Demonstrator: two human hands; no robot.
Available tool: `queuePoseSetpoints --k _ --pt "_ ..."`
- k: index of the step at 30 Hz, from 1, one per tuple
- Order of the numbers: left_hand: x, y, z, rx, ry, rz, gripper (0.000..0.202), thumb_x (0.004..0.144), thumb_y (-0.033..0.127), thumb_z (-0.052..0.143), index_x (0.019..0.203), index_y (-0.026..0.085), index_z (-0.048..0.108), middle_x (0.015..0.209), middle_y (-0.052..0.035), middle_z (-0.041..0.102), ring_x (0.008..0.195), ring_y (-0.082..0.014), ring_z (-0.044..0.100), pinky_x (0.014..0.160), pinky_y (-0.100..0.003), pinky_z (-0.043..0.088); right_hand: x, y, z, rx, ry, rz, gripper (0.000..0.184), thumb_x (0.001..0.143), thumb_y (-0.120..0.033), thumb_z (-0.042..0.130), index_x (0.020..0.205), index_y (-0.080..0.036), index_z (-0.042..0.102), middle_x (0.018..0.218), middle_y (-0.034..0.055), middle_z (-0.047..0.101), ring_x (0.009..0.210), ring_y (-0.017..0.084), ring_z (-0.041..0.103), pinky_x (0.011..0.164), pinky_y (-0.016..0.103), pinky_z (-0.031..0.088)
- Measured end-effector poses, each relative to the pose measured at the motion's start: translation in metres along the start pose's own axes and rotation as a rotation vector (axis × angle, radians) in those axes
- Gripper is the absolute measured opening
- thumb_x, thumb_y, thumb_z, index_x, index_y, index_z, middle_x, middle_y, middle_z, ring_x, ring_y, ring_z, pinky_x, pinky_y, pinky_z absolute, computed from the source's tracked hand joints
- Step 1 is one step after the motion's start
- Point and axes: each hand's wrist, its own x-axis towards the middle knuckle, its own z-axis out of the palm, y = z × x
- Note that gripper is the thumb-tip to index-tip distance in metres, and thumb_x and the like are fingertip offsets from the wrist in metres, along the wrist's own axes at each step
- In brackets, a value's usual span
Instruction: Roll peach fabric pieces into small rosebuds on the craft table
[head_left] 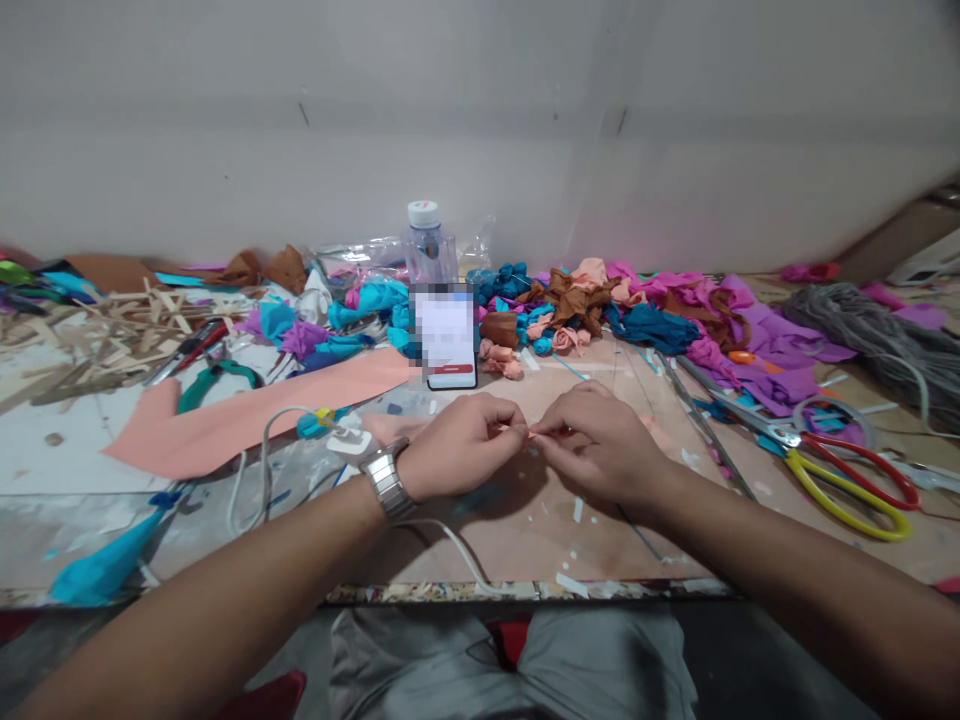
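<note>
Peach paper [531, 434], so far as the small visible part lets me judge, sits between the two hands, over the counter [525, 555]. The left hand [465, 450] has its fingers curled, with thumb and forefinger pressed together on the piece. The right hand [600, 440] pinches it from the opposite side with the fingertips. Most of it is hidden; I cannot tell its full shape.

Caution, tearing: an uneven pull or twist between the two pinches could rip thin paper. Caution, dropping: if either pinch loosens, the piece could fall among the white scraps [577, 510] and unroll or crease. Caution, snagging: the white cable [465, 553] emerges near the watch [388, 480]; a sweep of that arm could drag it. Caution, knocking: the phone [454, 340] stands just behind the left hand, so a careless forward reach could topple it.
</note>
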Motion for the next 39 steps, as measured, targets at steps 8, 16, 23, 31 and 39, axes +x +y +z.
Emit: queuePoseSetpoints --k 8,16,23,31,39 --pt "-0.0018 0.0033 -0.0005 0.192 0.057 0.140 0.021 0.093 0.024 0.052 0.081 0.016 0.067 0.075 -0.0023 0.064 0.076 -0.0161 0.056 0.070 -0.028 0.039 0.0038 -0.0032 -0.0006 0.252 -0.033 0.209 0.012 0.091 -0.025 0.067 0.080 -0.019 0.067 0.082 0.0020 0.066 0.076 0.015 0.060 0.070 0.029 0.045" --pt "-0.0022 0.0034 -0.0002 0.383 0.012 0.295 0.029 0.100 0.030 0.044 0.084 0.016 0.064 0.081 -0.0055 0.065 0.087 -0.0213 0.055 0.083 -0.035 0.040 0.0047 -0.0040 -0.0008 0.448 -0.099 0.351 0.011 0.085 -0.015 0.065 0.075 -0.019 0.064 0.087 0.0019 0.063 0.082 0.016 0.059 0.074 0.029 0.045" --pt "-0.0032 0.0077 0.0012 0.457 0.031 0.344 0.024 0.098 0.026 0.046 0.090 0.017 0.067 0.087 -0.0073 0.067 0.093 -0.0237 0.052 0.089 -0.040 0.038 0.0046 -0.0046 0.0011 0.474 -0.161 0.399 0.012 0.084 -0.013 0.056 0.073 -0.018 0.058 0.083 0.0009 0.060 0.080 0.016 0.055 0.075 0.029 0.044" --pt "-0.0026 0.0043 0.0021 0.479 0.085 0.277 0.033 0.103 0.034 0.044 0.086 0.017 0.066 0.083 -0.0069 0.067 0.092 -0.0230 0.053 0.088 -0.039 0.038 0.0042 -0.0022 0.0022 0.417 -0.128 0.416 0.011 0.089 -0.019 0.058 0.079 -0.018 0.062 0.086 0.0026 0.064 0.081 0.017 0.058 0.072 0.029 0.045" --pt "-0.0015 0.0031 0.0020 0.459 0.065 0.262 0.041 0.104 0.041 0.041 0.085 0.017 0.067 0.082 -0.0063 0.067 0.090 -0.0223 0.053 0.082 -0.036 0.037 0.0048 -0.0009 0.0013 0.373 -0.119 0.349 0.011 0.090 -0.017 0.060 0.079 -0.018 0.063 0.087 0.0027 0.063 0.082 0.016 0.058 0.071 0.028 0.044"
